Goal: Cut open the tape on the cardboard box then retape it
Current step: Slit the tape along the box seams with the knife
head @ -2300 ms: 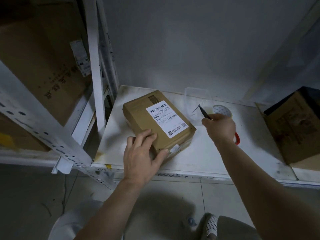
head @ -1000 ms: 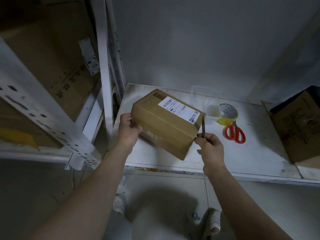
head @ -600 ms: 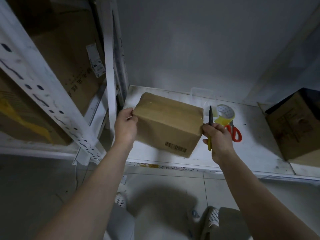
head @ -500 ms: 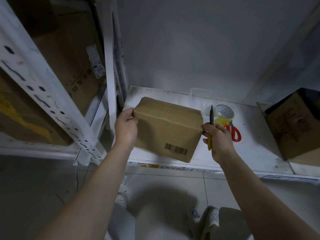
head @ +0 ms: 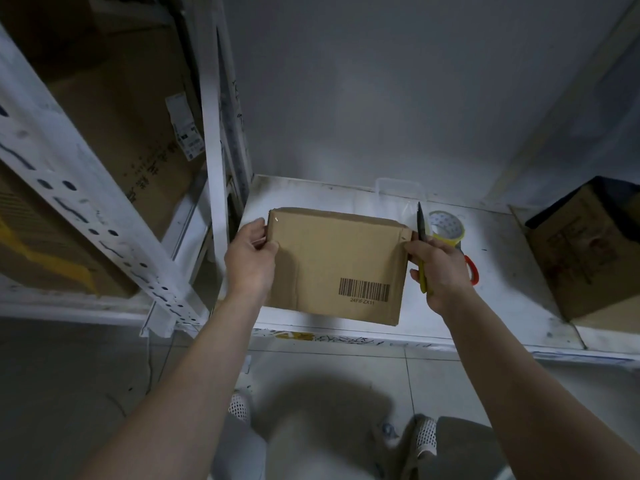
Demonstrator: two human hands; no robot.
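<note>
Left hand (head: pixel 250 258) gripping cardboard box (head: pixel 336 265) at left edge; right hand (head: pixel 438 268) steadying right edge, fingers wrapped round yellow-handled cutter (head: pixel 421 251), blade up.
Box mid-frame, held above shelf (head: pixel 512 306), barcode face toward camera. Tape apparently uncut; step likely orienting. Next: find seam, lower blade. Tape roll (head: pixel 446 228), scissors (head: pixel 471 270) right of box.

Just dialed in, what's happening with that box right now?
A person holds the cardboard box up off the white shelf with both hands, its barcode face toward the camera. The left hand grips its left edge. The right hand steadies the right edge while gripping a yellow-handled cutter, tip up. A tape roll and red-handled scissors wait on the shelf behind.
</note>
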